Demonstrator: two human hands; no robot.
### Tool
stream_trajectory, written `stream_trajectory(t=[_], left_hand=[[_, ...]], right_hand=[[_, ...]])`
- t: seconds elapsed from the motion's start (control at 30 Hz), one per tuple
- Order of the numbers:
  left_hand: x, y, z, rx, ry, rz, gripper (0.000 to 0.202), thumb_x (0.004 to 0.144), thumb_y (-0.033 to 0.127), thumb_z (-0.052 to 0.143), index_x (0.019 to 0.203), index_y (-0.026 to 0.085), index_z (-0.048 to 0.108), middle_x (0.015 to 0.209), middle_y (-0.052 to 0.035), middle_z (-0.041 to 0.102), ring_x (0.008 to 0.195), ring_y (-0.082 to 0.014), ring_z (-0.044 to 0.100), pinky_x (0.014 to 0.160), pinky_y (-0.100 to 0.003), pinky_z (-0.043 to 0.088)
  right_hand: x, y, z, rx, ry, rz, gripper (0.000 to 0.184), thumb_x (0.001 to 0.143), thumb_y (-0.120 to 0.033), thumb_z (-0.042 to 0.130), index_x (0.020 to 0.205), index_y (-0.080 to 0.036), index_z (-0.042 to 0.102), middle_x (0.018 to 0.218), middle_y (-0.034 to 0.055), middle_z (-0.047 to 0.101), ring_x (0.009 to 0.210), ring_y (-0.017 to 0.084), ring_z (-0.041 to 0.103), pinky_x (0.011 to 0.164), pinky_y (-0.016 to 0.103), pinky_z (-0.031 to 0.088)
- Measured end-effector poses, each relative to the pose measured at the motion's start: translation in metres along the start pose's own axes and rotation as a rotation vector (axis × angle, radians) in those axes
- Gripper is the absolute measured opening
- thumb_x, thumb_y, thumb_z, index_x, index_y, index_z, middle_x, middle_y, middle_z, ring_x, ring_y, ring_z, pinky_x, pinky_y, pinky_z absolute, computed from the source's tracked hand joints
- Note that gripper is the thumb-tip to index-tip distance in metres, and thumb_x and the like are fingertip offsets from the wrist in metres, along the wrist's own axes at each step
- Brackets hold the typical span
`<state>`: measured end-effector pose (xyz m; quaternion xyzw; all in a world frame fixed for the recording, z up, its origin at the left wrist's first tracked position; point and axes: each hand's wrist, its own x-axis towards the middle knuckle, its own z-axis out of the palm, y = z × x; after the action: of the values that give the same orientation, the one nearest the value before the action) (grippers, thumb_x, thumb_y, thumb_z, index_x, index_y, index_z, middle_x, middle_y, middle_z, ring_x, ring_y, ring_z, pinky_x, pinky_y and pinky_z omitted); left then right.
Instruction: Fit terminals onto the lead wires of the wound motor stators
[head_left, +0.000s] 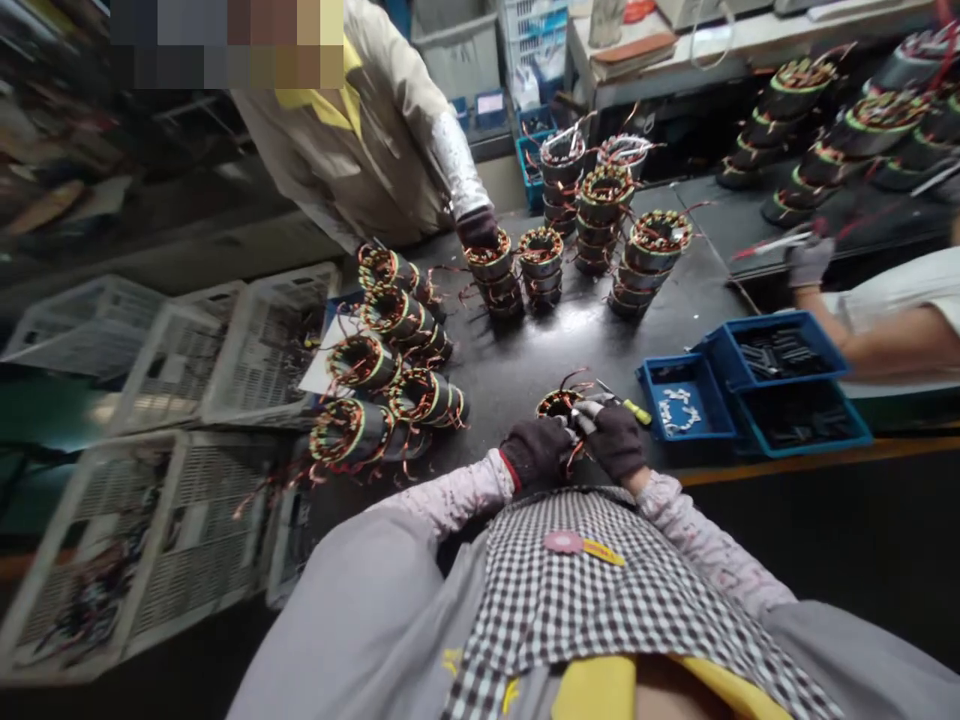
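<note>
A copper-wound motor stator (556,402) rests on the dark table close to my body, loose wires sticking out of it. My left hand (536,452), in a dark glove, curls at its near left side. My right hand (615,438), gloved with pale fingertips, meets the left one at the stator's near edge. Both hands have their fingers closed around the wire leads (576,450) there; the exact grip is partly hidden. Just right of the right hand lies a screwdriver-like tool with a yellow handle (637,411).
Stacked stators (360,435) stand on the left, and more stacks (649,260) at the back. Blue bins (690,400) with small parts sit at right. Across the table a co-worker's gloved hand (478,228) touches a stack; another person's hand (810,255) is at right. White crates (169,500) stand left.
</note>
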<state>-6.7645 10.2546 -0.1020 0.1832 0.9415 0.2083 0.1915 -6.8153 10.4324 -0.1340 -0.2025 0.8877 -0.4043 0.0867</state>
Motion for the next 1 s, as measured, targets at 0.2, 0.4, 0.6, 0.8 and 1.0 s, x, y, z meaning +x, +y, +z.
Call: stream_trajectory(t=[0.2, 0.4, 0.6, 0.8, 1.0], left_hand=[[0.009, -0.001, -0.015, -0.169, -0.084, -0.181, 0.047, 0.086, 0.042, 0.075, 0.127, 0.020, 0.071, 0.119, -0.0096, 0.076, 0.105, -0.0241, 0.071, 0.089, -0.031, 0.054], [0.039, 0.002, -0.035, -0.136, -0.287, -0.206, 0.033, 0.077, 0.034, 0.077, 0.108, 0.021, 0.080, 0.103, -0.0087, 0.079, 0.098, -0.0289, 0.072, 0.087, -0.036, 0.053], [0.011, 0.008, -0.011, -0.400, 0.008, -0.310, 0.019, 0.091, 0.026, 0.066, 0.103, 0.017, 0.079, 0.101, -0.0064, 0.079, 0.093, -0.0209, 0.072, 0.083, -0.030, 0.055], [-0.026, 0.013, 0.009, -0.010, 0.067, -0.227, 0.047, 0.099, 0.043, 0.059, 0.132, 0.011, 0.066, 0.119, -0.0205, 0.073, 0.109, -0.0333, 0.071, 0.093, -0.044, 0.055], [-0.014, 0.002, -0.001, -0.457, 0.120, -0.359, 0.030, 0.092, 0.025, 0.057, 0.119, 0.016, 0.066, 0.105, -0.0121, 0.076, 0.096, -0.0259, 0.071, 0.090, -0.040, 0.056]], right_hand=[[0.015, 0.031, -0.010, 0.606, -0.177, 0.192, 0.032, 0.081, -0.052, 0.075, 0.085, -0.020, 0.072, 0.089, 0.0041, 0.073, 0.084, 0.021, 0.064, 0.082, 0.038, 0.055], [0.012, 0.027, -0.023, 1.056, -0.120, 0.394, 0.044, 0.068, -0.060, 0.084, 0.073, -0.022, 0.061, 0.073, 0.0001, 0.065, 0.062, 0.013, 0.054, 0.060, 0.029, 0.049], [0.006, -0.004, -0.030, 0.722, -0.104, 0.295, 0.036, 0.083, -0.054, 0.076, 0.099, -0.023, 0.072, 0.086, 0.0030, 0.075, 0.073, 0.019, 0.067, 0.066, 0.033, 0.057], [0.003, -0.009, 0.009, 0.201, -0.144, 0.072, 0.034, 0.094, -0.031, 0.059, 0.124, -0.025, 0.074, 0.120, 0.0077, 0.078, 0.110, 0.028, 0.071, 0.101, 0.045, 0.056], [0.006, -0.010, 0.024, 0.045, -0.089, 0.207, 0.031, 0.096, -0.027, 0.055, 0.123, -0.021, 0.070, 0.117, 0.0118, 0.078, 0.103, 0.027, 0.074, 0.093, 0.040, 0.057]])
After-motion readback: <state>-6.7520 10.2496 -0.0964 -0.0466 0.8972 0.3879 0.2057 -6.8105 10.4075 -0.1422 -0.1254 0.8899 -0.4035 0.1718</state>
